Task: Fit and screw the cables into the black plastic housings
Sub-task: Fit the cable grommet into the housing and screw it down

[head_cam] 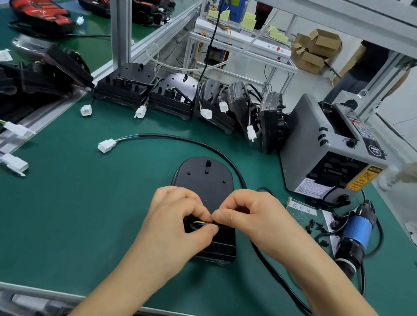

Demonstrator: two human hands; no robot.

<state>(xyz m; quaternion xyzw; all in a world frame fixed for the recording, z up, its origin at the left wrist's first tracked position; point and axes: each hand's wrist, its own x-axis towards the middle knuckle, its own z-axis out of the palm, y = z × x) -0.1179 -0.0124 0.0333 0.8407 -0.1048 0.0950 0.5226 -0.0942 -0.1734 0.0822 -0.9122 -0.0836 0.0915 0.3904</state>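
Observation:
A black plastic housing (205,181) lies flat on the green mat in front of me. Its black cable (193,142) loops away over the far side and ends in a white connector (106,145) with coloured wires. My left hand (177,212) and my right hand (250,215) meet over the near end of the housing. Both pinch the cable's thin yellow and blue wires where they enter a round opening. My fingers hide most of that spot.
Several finished housings (173,95) with white plugs stand in a row at the back. A grey tape dispenser (330,151) sits at the right. An electric screwdriver (355,234) and small black screws (313,226) lie to its front. More connectors (19,129) lie at the left.

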